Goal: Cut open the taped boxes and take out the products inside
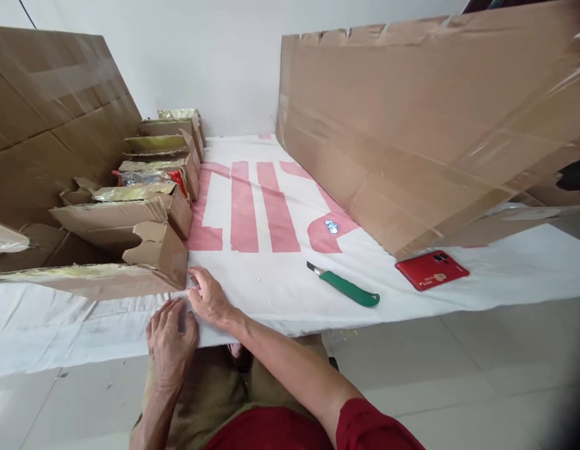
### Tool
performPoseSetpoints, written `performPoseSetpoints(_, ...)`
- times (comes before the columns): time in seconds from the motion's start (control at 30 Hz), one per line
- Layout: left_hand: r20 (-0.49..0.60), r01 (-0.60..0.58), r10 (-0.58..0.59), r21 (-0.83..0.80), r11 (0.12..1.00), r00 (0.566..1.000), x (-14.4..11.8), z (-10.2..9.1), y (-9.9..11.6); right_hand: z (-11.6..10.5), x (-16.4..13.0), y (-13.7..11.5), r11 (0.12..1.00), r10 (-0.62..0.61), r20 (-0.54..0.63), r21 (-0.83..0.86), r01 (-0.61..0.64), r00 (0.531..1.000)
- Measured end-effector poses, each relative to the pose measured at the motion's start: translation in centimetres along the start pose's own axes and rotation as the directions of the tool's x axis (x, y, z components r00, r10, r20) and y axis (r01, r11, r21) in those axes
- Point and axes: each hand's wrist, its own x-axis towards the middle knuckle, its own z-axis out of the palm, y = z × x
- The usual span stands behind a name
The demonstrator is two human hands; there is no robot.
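Observation:
My left hand (170,340) rests on the front edge of the white-clothed table (275,294), its fingers lying slightly bent on the cloth and the thumb apart. Just beyond it, my right hand (209,301) is beside the near corner of an open cardboard box (107,278). Its fingers are loosely curved and spread, and nothing shows between them; whether a fingertip touches the box I cannot tell. Right of the hands lies a utility knife (349,287) with a green handle, its blade out and pointing back left.
Several more cardboard boxes (180,209) run back in a row, one holding a shiny red packet (152,178). Large cardboard panels stand at left (60,94) and right (393,119). A red phone (431,270) lies near the right panel, and a small blue-white scrap (332,226) sits mid-table.

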Motion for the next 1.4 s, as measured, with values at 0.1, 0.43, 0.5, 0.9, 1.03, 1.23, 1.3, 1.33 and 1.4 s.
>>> performPoseSetpoints(0.1, 0.011, -0.055, 0.055, 0.002, 0.998, 0.998, 0.0, -0.2, -0.6, -0.4, -1.9, -0.7, 0.997, -0.068, 0.073, -0.037, 0.07, 0.995)
performPoseSetpoints(0.43, 0.016, -0.122, 0.122, -0.01, 0.992, 0.992, -1.2, -1.0, -1.2, -9.7, -5.8, -0.2, 0.97, -0.111, 0.035, -0.213, 0.116, 0.993)
performPoseSetpoints(0.5, 0.018, -0.103, 0.104, -0.014, 0.995, 0.994, -1.3, -0.9, -1.1, -12.9, -5.6, 1.2, 0.962, -0.076, -0.014, -0.266, 0.07, 0.997)
performPoseSetpoints(0.9, -0.013, -0.157, 0.157, 0.049, 0.986, 0.987, -1.1, -0.9, -1.0, -17.6, -4.3, 4.3, 0.893, -0.058, 0.12, -0.438, 0.106, 0.991)
performPoseSetpoints(1.03, -0.035, -0.186, 0.188, 0.062, 0.981, 0.981, -1.2, -0.9, -0.9, -17.4, -4.3, 4.6, 0.897, -0.049, 0.109, -0.433, 0.092, 0.993)
performPoseSetpoints(1.23, -0.03, -0.172, 0.175, 0.084, 0.981, 0.984, -1.1, -1.1, -0.7, -17.1, -4.0, 5.2, 0.938, -0.024, 0.034, -0.345, 0.035, 0.999)
performPoseSetpoints(1.3, -0.027, -0.161, 0.163, 0.068, 0.985, 0.986, -1.1, -1.2, -0.5, -17.1, -4.1, 5.0, 0.952, -0.012, 0.004, -0.306, 0.013, 1.0)
performPoseSetpoints(1.33, -0.028, -0.149, 0.151, 0.051, 0.987, 0.988, -1.1, -1.3, -0.4, -17.1, -4.3, 4.8, 0.957, -0.007, -0.009, -0.289, 0.004, 1.0)
performPoseSetpoints(1.4, -0.023, -0.11, 0.11, 0.01, 0.994, 0.994, -1.4, -1.6, -0.4, -17.5, -5.2, 4.0, 0.964, 0.0, -0.027, -0.266, -0.007, 1.0)
